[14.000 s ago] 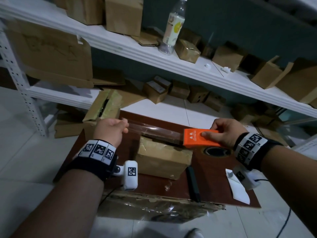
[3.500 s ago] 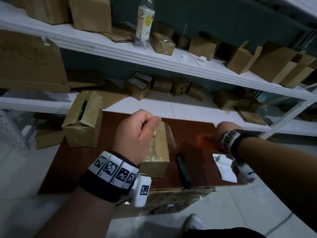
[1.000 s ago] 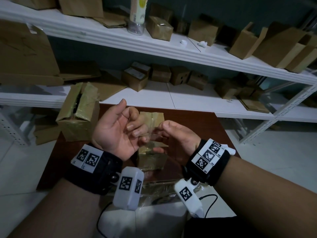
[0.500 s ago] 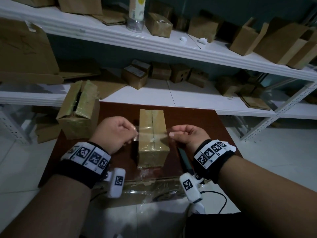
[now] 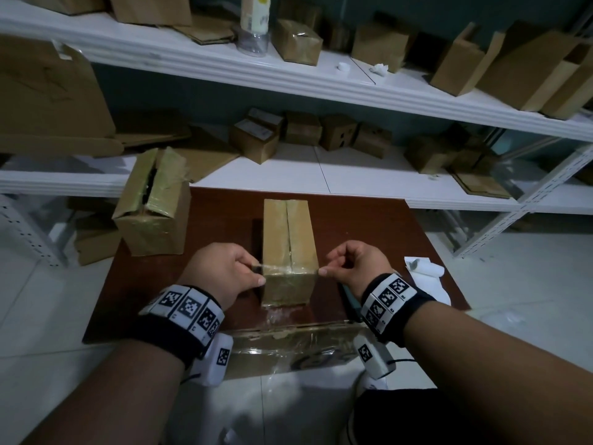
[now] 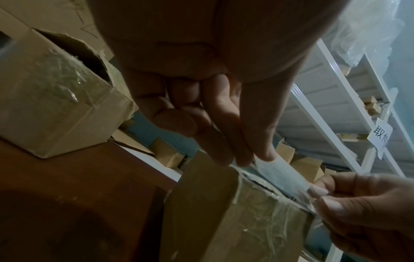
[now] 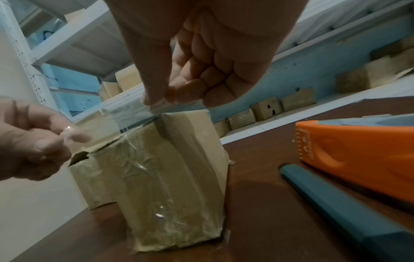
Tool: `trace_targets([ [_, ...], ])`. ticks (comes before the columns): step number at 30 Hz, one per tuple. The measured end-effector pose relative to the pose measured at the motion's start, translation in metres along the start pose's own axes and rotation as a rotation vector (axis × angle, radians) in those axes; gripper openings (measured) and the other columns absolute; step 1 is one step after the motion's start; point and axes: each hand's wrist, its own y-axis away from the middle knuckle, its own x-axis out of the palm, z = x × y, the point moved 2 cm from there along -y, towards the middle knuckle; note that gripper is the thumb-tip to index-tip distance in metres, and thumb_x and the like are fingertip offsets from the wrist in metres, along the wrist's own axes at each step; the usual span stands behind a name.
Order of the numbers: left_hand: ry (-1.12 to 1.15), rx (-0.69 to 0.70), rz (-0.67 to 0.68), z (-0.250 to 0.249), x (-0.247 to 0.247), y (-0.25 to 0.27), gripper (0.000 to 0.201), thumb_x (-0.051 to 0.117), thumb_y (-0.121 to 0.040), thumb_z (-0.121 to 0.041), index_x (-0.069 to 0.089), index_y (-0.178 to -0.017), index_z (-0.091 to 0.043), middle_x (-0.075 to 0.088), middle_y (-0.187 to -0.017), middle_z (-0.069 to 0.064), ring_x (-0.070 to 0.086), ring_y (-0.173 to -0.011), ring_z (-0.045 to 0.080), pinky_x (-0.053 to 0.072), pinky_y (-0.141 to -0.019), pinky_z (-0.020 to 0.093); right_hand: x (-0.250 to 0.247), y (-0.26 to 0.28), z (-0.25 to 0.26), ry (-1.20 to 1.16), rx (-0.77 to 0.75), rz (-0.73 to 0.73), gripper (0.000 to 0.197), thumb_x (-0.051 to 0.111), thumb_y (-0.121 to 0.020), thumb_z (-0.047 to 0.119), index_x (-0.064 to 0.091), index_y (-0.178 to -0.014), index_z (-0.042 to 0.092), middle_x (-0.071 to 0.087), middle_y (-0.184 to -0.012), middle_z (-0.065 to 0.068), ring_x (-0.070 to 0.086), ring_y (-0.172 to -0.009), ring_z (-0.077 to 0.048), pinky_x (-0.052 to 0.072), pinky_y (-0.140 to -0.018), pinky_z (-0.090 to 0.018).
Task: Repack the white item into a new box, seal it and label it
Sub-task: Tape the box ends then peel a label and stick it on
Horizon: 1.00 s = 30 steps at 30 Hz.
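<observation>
A closed brown cardboard box (image 5: 290, 239) stands in the middle of the dark red table (image 5: 218, 216), its top seam running away from me. A short strip of clear tape (image 5: 288, 269) is stretched across the near end of the box top. My left hand (image 5: 255, 273) pinches its left end and my right hand (image 5: 322, 271) pinches its right end. The left wrist view shows the tape (image 6: 282, 174) taut between both pinches above the box (image 6: 235, 221). The right wrist view shows the same strip (image 7: 121, 115) over the box (image 7: 170, 177). The white item is not in view.
An opened, taped box (image 5: 150, 207) sits at the table's back left. White paper (image 5: 426, 274) lies at the right. An orange tape dispenser (image 7: 358, 156) and a dark teal tool (image 7: 336, 203) lie right of the box. Flattened taped cardboard (image 5: 288, 345) hangs off the front edge. Shelves (image 5: 321, 81) hold several boxes.
Both hands spread apart from in front of the box, drew the tape strip taut and brought it down toward the near end of the box top.
</observation>
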Motion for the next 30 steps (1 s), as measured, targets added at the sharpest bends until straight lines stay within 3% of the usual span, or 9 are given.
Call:
trace_targets([
  [3,0.018,-0.016,-0.011,-0.001,0.003,-0.002,0.082,0.091,-0.066,-0.028,0.051,-0.137,-0.033,0.073,-0.069,-0.016,0.067,-0.076,0.003,0.05,-0.074,0.027,0.001,0.0,-0.003,0.052,-0.017,-0.017,0.026,0.088,-0.069,0.019,0.067,-0.085,0.019,0.072,-0.073,0.005,0.067,-0.071,-0.006,0.054,-0.073,-0.015],
  [5,0.024,-0.021,-0.012,0.0,0.005,-0.006,0.096,0.092,-0.065,-0.027,0.04,-0.145,-0.033,0.072,-0.068,-0.016,0.067,-0.076,0.003,0.049,-0.076,0.027,0.003,-0.001,-0.006,0.092,-0.021,-0.016,0.025,0.087,-0.071,0.02,0.067,-0.085,0.02,0.072,-0.075,0.005,0.066,-0.071,-0.005,0.05,-0.062,-0.009],
  [11,-0.071,0.007,-0.06,0.006,0.01,-0.012,0.072,0.087,-0.071,-0.034,0.052,-0.134,-0.035,0.07,-0.07,-0.015,0.066,-0.073,0.002,0.051,-0.068,0.026,0.008,-0.008,-0.013,0.359,-0.086,0.012,0.02,0.082,-0.078,0.033,0.062,-0.081,0.03,0.067,-0.077,0.013,0.06,-0.073,-0.001,0.045,-0.061,-0.014],
  [14,-0.097,0.038,-0.095,0.008,0.012,-0.014,0.06,0.083,-0.076,-0.036,0.057,-0.13,-0.032,0.069,-0.071,-0.016,0.063,-0.073,0.0,0.045,-0.062,0.021,0.009,-0.01,-0.015,0.426,-0.166,-0.02,0.018,0.078,-0.081,0.035,0.062,-0.081,0.026,0.065,-0.087,0.007,0.061,-0.08,-0.012,0.047,-0.07,-0.022],
  [17,-0.104,0.077,-0.113,0.011,0.015,-0.015,0.049,0.081,-0.077,-0.04,0.062,-0.122,-0.031,0.068,-0.073,-0.019,0.061,-0.074,-0.004,0.044,-0.062,0.021,0.01,-0.012,-0.024,0.336,-0.178,-0.012,0.022,0.078,-0.082,0.034,0.058,-0.075,0.029,0.067,-0.092,0.008,0.063,-0.086,-0.012,0.052,-0.079,-0.029],
  [22,-0.176,0.158,-0.161,0.014,0.018,-0.02,0.026,0.075,-0.081,-0.045,0.07,-0.104,-0.033,0.071,-0.084,-0.02,0.06,-0.077,-0.005,0.042,-0.06,0.019,0.016,-0.012,-0.031,0.074,-0.141,0.036,0.017,0.075,-0.086,0.021,0.061,-0.078,0.025,0.066,-0.108,0.018,0.061,-0.098,0.004,0.047,-0.089,-0.021],
  [24,-0.141,0.179,-0.162,0.015,0.019,-0.022,0.017,0.073,-0.083,-0.046,0.071,-0.093,-0.033,0.07,-0.087,-0.019,0.06,-0.081,-0.003,0.042,-0.061,0.019,0.019,-0.013,-0.032,0.017,-0.137,0.035,0.016,0.072,-0.088,0.02,0.061,-0.078,0.024,0.067,-0.096,0.018,0.059,-0.09,0.009,0.047,-0.085,-0.019],
  [26,-0.093,0.186,-0.155,0.017,0.02,-0.026,0.013,0.07,-0.086,-0.044,0.073,-0.091,-0.032,0.068,-0.093,-0.02,0.061,-0.089,0.002,0.044,-0.067,0.022,0.022,-0.016,-0.036,-0.011,-0.112,0.015,0.017,0.07,-0.09,0.024,0.061,-0.076,0.027,0.067,-0.076,0.018,0.061,-0.076,0.002,0.051,-0.075,-0.022],
  [30,-0.087,0.194,-0.136,0.026,0.022,-0.038,0.016,0.065,-0.091,-0.04,0.071,-0.08,-0.03,0.058,-0.114,-0.02,0.053,-0.107,0.005,0.041,-0.093,0.03,0.023,-0.019,-0.04,-0.09,-0.049,0.024,0.016,0.068,-0.092,0.028,0.062,-0.077,0.025,0.063,-0.064,0.014,0.058,-0.065,-0.006,0.055,-0.07,-0.033],
])
